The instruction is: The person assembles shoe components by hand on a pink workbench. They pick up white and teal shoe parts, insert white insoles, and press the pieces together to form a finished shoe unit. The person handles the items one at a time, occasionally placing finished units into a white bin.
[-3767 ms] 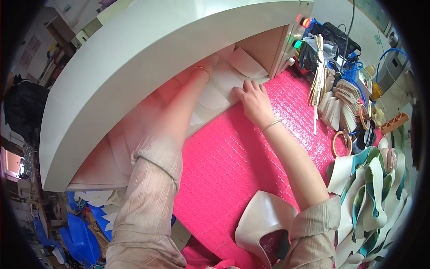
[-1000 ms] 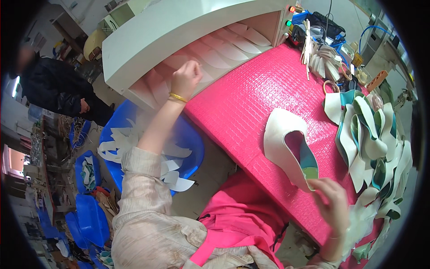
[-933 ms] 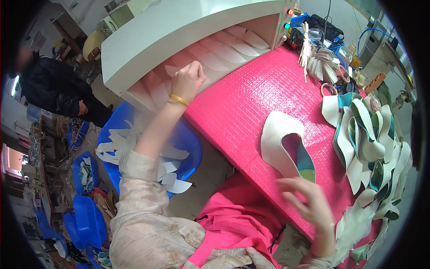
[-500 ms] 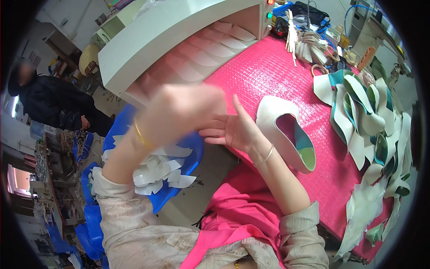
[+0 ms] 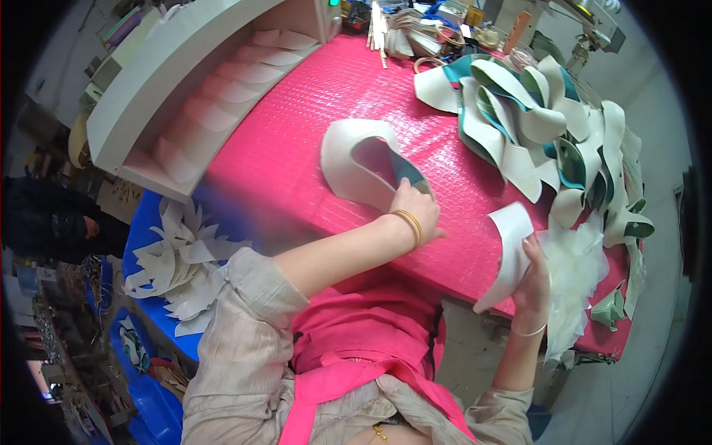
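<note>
A white shoe upper (image 5: 348, 159) with a teal and green lining lies on the pink table, bent into a loop. My left hand (image 5: 415, 210) is closed on the right end of this upper, its fingers over the edge. Farther right, at the table's front edge, my right hand (image 5: 532, 285) grips a curved white stiffener piece (image 5: 509, 245), thumb on its near side. That piece stands apart from the upper. Beside my right hand lies a heap of thin whitish translucent sheets (image 5: 571, 274).
Several white-and-teal uppers (image 5: 519, 111) are piled on the right of the pink table (image 5: 282, 148). A white machine (image 5: 141, 89) with white pieces inside stands at the left. White cut pieces fill a blue tub (image 5: 141, 230) below it. A person (image 5: 52, 219) in dark clothes is far left.
My left hand has swung down and right onto the upper. My right hand, empty before, has moved right and now holds a white piece. The whole view has shifted to the right.
</note>
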A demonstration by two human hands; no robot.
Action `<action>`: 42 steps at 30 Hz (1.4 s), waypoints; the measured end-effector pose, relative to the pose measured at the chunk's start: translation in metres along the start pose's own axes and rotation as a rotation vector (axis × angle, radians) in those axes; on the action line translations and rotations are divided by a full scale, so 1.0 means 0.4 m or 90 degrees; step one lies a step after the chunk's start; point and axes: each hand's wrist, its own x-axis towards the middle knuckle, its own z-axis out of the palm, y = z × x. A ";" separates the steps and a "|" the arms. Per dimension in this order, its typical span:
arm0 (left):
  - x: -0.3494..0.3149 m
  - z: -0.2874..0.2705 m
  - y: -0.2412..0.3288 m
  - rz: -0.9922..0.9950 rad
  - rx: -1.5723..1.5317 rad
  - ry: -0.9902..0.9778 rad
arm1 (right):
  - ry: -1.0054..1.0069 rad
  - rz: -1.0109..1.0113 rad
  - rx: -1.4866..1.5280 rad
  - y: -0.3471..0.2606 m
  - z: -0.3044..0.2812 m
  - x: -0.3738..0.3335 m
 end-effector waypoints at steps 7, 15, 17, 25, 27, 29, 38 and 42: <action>-0.073 -0.042 -0.084 0.076 -0.643 0.138 | 0.015 -0.163 0.005 0.046 0.063 0.048; -0.183 -0.113 -0.075 0.100 -1.051 0.306 | -0.161 -0.321 0.011 0.045 0.321 0.107; -0.189 -0.108 -0.085 0.108 -1.057 0.299 | -0.161 -0.321 -0.016 0.044 0.340 0.108; -0.190 -0.121 -0.078 0.109 -1.102 0.337 | -0.154 -0.325 -0.075 0.041 0.354 0.102; -0.191 -0.126 -0.077 0.107 -1.093 0.336 | -0.152 -0.326 -0.078 0.042 0.354 0.103; -0.190 -0.129 -0.078 0.104 -1.082 0.329 | -0.142 -0.339 -0.084 0.045 0.355 0.104; -0.177 -0.158 -0.099 0.101 -1.005 0.329 | -0.131 -0.364 -0.087 0.043 0.368 0.106; -0.140 -0.232 -0.142 0.044 -0.976 0.329 | -0.094 -0.412 -0.126 0.099 0.349 0.091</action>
